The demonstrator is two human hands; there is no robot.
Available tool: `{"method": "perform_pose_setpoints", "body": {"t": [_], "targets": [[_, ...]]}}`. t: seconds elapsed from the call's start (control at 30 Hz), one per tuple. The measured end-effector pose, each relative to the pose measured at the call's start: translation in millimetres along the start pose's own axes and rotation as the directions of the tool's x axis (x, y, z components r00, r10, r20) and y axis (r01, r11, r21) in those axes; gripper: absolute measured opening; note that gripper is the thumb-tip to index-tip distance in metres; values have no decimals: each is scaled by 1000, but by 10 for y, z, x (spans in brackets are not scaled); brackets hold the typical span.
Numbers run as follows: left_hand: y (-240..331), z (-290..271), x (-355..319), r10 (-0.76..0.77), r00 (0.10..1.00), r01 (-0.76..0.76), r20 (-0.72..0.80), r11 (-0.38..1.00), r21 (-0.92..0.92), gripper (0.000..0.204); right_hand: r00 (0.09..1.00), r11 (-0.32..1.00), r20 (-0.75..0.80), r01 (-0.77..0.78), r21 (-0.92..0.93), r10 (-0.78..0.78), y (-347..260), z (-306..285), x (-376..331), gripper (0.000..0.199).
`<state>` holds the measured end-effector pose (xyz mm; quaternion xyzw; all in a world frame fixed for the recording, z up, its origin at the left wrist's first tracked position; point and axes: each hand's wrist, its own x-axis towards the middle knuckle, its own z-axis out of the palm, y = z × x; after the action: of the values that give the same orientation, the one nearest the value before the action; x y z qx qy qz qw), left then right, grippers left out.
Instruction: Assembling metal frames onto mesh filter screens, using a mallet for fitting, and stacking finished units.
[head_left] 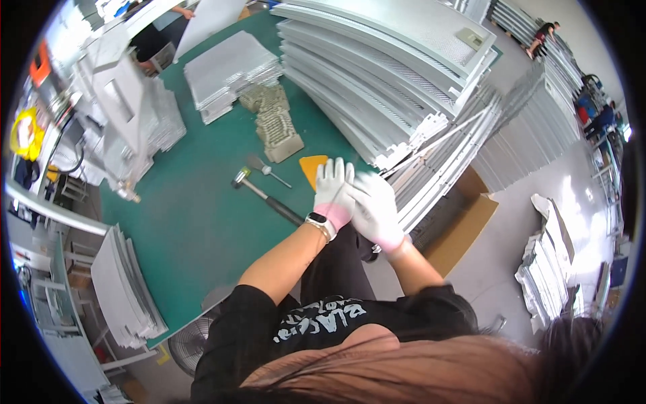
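Note:
Both my hands wear white gloves with pink cuffs and meet above the table's near edge. My left hand point(334, 186) has its fingers stretched upward, palm side hidden, with a watch on the wrist. My right hand point(377, 210) is pressed against the left hand's side, and its fingers are smeared by motion. Just behind the left fingers lies a flat yellow-orange piece point(311, 167). Left of the hands lie a hammer point(266, 195) with a dark grip and a small tool with a thin metal shaft point(277, 176).
The green table point(182, 202) carries a tall stack of white metal panels point(363, 74), a smaller panel stack point(232, 64) and rows of beige small parts point(276, 128). A cardboard box point(464, 232) stands on the floor at right. Another person point(158, 37) handles a panel across the table.

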<state>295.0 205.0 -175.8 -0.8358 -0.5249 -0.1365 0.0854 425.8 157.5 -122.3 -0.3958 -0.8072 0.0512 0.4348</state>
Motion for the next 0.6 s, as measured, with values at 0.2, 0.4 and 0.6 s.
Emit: {"method": "perform_pose_setpoints", "body": {"t": [0.2, 0.4, 0.6], "targets": [[4, -232, 43, -29, 993, 29, 114, 1000, 3, 70, 243, 457, -496, -808, 372, 833, 985, -472, -2594, 29], [22, -260, 63, -14, 982, -8, 188, 993, 117, 78, -242, -276, 158, -610, 743, 957, 2225, -96, -3906, 36], [121, -169, 96, 52, 985, -74, 163, 989, 129, 72, -293, -292, 30, -956, -32, 956, 2988, 728, -3821, 54]]}}
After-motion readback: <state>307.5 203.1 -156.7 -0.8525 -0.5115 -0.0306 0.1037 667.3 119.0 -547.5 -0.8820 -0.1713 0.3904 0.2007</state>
